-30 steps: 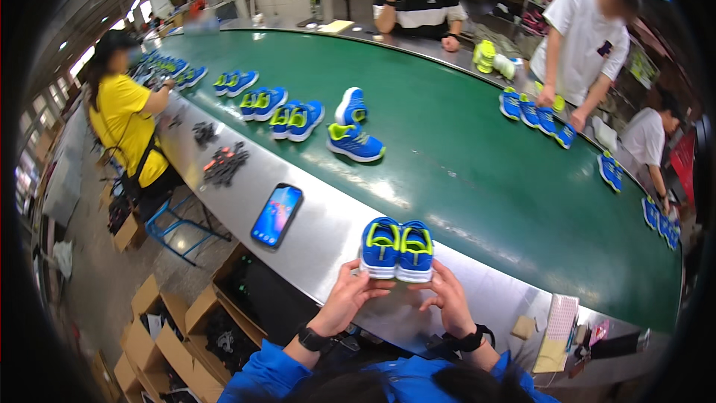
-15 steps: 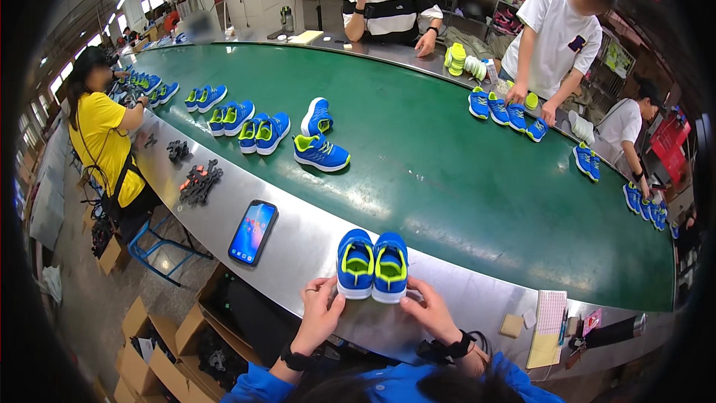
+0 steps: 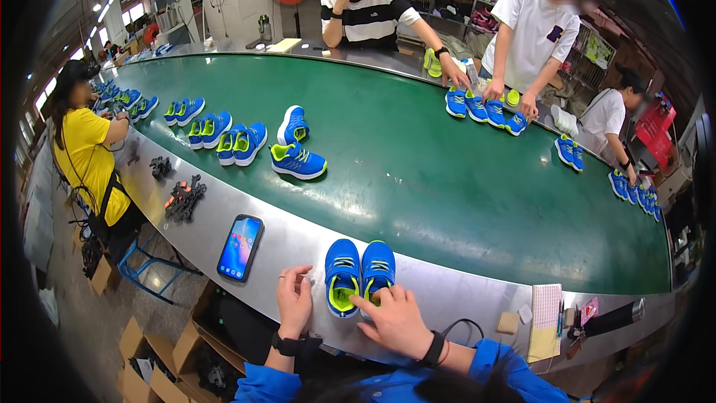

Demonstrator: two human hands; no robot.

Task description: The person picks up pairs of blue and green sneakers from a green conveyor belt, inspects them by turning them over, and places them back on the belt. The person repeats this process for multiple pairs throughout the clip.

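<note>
Drawn off shoes [image 3: 343, 272] lying lengthwise, toes away, left hand [image 3: 294, 301] has fingers apart, right hand's [image 3: 400, 324] spread

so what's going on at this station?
A person has a pair of blue sneakers on the steel ledge, toes toward the green conveyor belt. The right hand has its fingers at the shoe openings; the left hand is open beside the pair, not touching it. A smartphone lies to the left. Across the belt, co-workers in a striped top and a white T-shirt reach to other blue sneakers.
</note>
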